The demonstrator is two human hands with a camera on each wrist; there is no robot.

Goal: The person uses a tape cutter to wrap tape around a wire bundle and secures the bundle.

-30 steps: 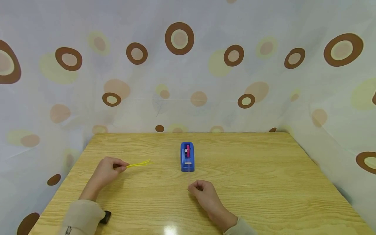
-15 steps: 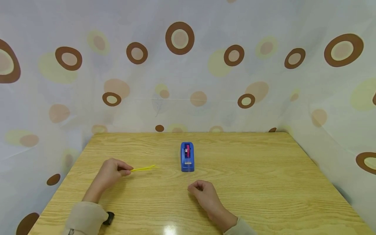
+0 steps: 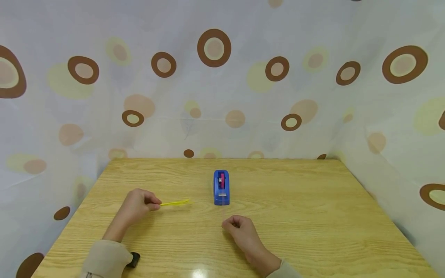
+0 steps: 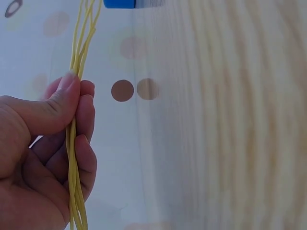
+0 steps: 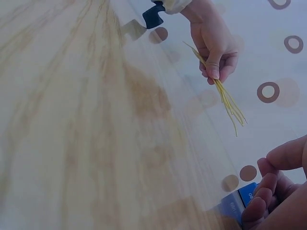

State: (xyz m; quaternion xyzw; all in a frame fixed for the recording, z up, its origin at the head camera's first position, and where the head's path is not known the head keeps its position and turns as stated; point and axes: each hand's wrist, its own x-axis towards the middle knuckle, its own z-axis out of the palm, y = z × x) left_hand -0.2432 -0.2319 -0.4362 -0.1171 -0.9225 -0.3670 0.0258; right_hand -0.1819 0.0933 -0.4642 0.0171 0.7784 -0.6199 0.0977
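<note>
My left hand [image 3: 139, 206] pinches a thin bundle of yellow strands [image 3: 175, 203] between thumb and fingers, their free ends pointing right toward a blue tape dispenser [image 3: 221, 187]. In the left wrist view the strands [image 4: 79, 57] run up past my thumb [image 4: 57, 103] to the dispenser [image 4: 119, 4]. My right hand [image 3: 240, 227] rests on the table just in front of the dispenser, fingertips pinched together. A faint clear strip of tape [image 3: 224, 211] seems to run from the dispenser to them. The right wrist view shows my curled fingers [image 5: 273, 191] beside the dispenser [image 5: 237, 206] and the left hand [image 5: 213, 43] with the strands [image 5: 230, 105].
The wooden table [image 3: 313, 216] is walled on three sides by a white curtain with brown circles [image 3: 222, 77]. A black wrist strap [image 3: 133, 259] shows at my left sleeve.
My left hand has slid right and slightly nearer with the yellow strands, bringing their tips closer to the dispenser. The right hand has stayed in place.
</note>
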